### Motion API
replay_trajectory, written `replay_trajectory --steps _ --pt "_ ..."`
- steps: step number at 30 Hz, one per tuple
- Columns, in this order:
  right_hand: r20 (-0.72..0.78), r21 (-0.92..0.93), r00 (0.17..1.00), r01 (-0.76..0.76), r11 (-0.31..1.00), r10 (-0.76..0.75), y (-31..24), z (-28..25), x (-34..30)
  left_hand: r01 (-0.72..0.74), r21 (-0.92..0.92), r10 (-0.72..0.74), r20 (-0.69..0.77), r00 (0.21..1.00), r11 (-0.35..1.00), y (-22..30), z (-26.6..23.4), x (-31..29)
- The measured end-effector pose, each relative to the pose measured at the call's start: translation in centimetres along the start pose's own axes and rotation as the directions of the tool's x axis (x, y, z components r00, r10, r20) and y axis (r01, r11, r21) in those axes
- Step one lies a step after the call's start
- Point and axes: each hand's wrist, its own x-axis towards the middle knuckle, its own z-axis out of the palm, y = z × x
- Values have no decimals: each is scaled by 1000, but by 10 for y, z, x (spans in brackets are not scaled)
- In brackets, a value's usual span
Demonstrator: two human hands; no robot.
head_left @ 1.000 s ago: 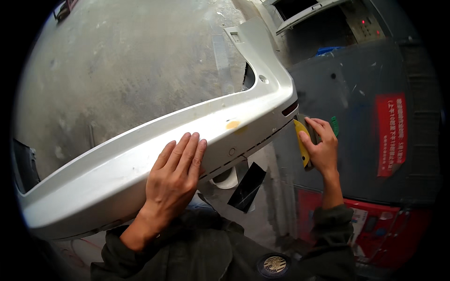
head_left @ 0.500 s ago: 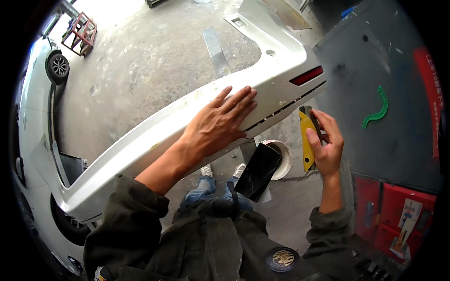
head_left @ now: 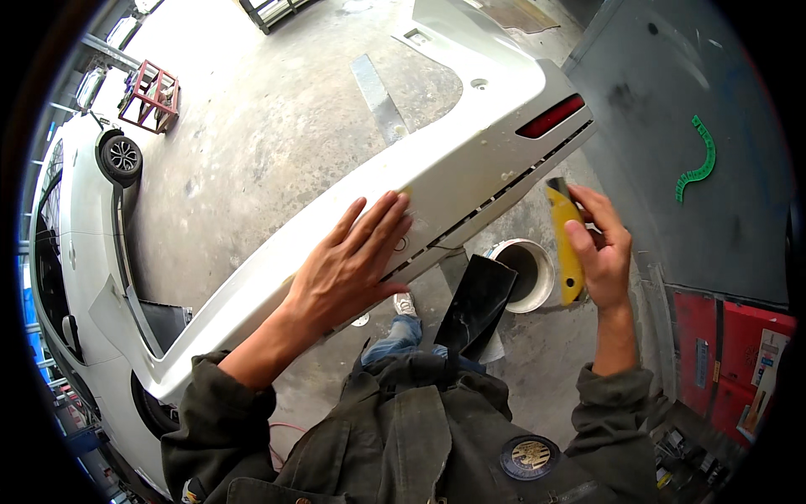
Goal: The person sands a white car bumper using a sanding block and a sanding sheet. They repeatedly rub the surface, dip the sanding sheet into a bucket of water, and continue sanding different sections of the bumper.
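Observation:
A white car bumper (head_left: pixel 470 139) lies slantwise before me, with a red reflector (head_left: pixel 550 116) near its right end and a dark slot along its near edge. My left hand (head_left: pixel 344 256) rests palm down on the bumper, its fingers stretched out, holding nothing. To the right of the bumper, my right hand (head_left: pixel 603 244) grips a long yellow sanding block (head_left: pixel 568 256) with a hole near its lower end and dark material at its top. The block is apart from the bumper. Part of it is hidden behind my fingers.
Below the bumper stand a white bucket (head_left: pixel 544 290) and a black panel (head_left: pixel 478 307). A dark grey surface at right bears a green curved strip (head_left: pixel 705 164); red boxes (head_left: pixel 743 336) sit under it. At left are a white car (head_left: pixel 84 235) and a red metal rack (head_left: pixel 154 97).
My left hand has slid along the bumper toward the lower left. My right hand still holds the sanding block, now turned a little. The view has shifted, and one foot shows instead of two.

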Motion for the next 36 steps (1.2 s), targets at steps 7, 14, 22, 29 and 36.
replay_trajectory --steps 7,14,22,29,36 --pt "211 -242 930 347 906 -300 -14 48 13 21 -49 -29 -164 986 999 -1 10 10" --pt "335 -362 783 621 696 -524 0 77 61 462 -219 -503 -198 841 859 -14 16 -60" --pt "280 -417 811 585 696 -514 -21 113 44 477 -231 -525 -241 817 848 -14 21 -60" --pt "273 -412 837 547 728 -474 -22 117 37 480 -218 -523 -236 819 850 -14 21 -60" --pt "613 -230 561 800 554 -556 -3 61 70 484 -205 -523 -236 819 851 -15 23 -59"
